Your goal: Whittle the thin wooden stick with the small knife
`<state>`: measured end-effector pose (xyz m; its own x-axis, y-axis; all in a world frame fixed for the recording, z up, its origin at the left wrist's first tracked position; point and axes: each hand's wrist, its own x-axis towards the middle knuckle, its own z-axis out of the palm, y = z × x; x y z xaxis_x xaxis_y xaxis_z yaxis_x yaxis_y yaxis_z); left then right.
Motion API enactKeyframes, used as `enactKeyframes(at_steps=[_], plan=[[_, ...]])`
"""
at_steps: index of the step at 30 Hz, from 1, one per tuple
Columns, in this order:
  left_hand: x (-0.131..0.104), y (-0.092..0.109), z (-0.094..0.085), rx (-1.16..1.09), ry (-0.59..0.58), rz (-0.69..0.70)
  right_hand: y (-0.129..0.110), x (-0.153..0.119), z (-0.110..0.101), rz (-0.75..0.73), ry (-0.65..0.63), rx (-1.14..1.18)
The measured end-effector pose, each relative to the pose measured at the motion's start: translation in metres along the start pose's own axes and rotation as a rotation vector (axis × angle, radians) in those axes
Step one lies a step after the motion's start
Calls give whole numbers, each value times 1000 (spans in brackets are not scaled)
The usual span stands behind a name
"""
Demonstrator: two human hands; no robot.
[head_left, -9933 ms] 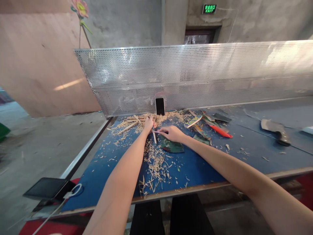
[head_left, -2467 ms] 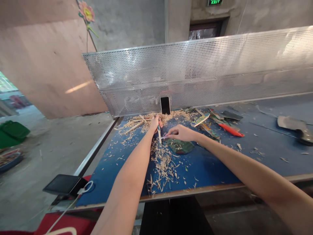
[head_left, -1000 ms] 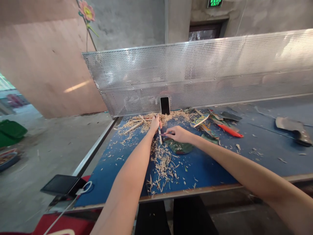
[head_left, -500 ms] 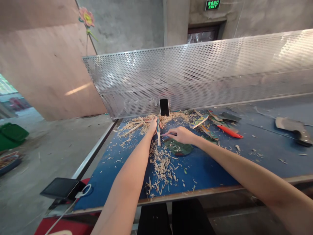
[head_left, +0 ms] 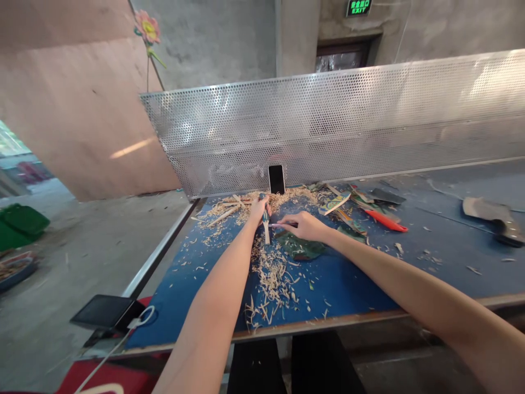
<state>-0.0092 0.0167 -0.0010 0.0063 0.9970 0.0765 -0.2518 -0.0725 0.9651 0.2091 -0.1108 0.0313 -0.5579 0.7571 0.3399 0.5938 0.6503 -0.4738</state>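
Note:
My left hand [head_left: 258, 210] is closed around a narrow wooden piece [head_left: 267, 234], pale and bare at its lower end and painted blue-green higher up. That bare end points toward me. From the right, my right hand [head_left: 308, 225] grips a slim knife [head_left: 282, 225] with a dark handle end, its tip meeting or nearly meeting the wood just below my left hand. Whether the edge is cutting in is too small to tell. Curled wood shavings [head_left: 275, 276] lie beneath. A dark green sheet [head_left: 301, 249] lies partly under my right hand.
A phone [head_left: 276, 179] leans on the perforated metal screen [head_left: 328, 126] behind. To the right are painted wood offcuts [head_left: 335, 203], a red-handled tool [head_left: 385, 221] and a brownish curved object [head_left: 490, 216]. A black device [head_left: 107, 313] with a white cable sits at the front left corner.
My left hand has shifted slightly, its fingers wrapping over more of the painted part. The knife stays at nearly the same spot by the wood. The view has moved a little.

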Motion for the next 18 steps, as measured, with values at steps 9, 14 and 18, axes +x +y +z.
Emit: enactKeyframes(at_steps=[9, 14, 18], plan=[[4, -4, 0, 72, -23, 17, -4, 12, 15, 13, 15, -12], [1, -2, 1, 19, 23, -29, -10, 16, 19, 96, -43, 144], [-2, 3, 1, -53, 51, -51, -25, 6, 19, 12, -208, 241]])
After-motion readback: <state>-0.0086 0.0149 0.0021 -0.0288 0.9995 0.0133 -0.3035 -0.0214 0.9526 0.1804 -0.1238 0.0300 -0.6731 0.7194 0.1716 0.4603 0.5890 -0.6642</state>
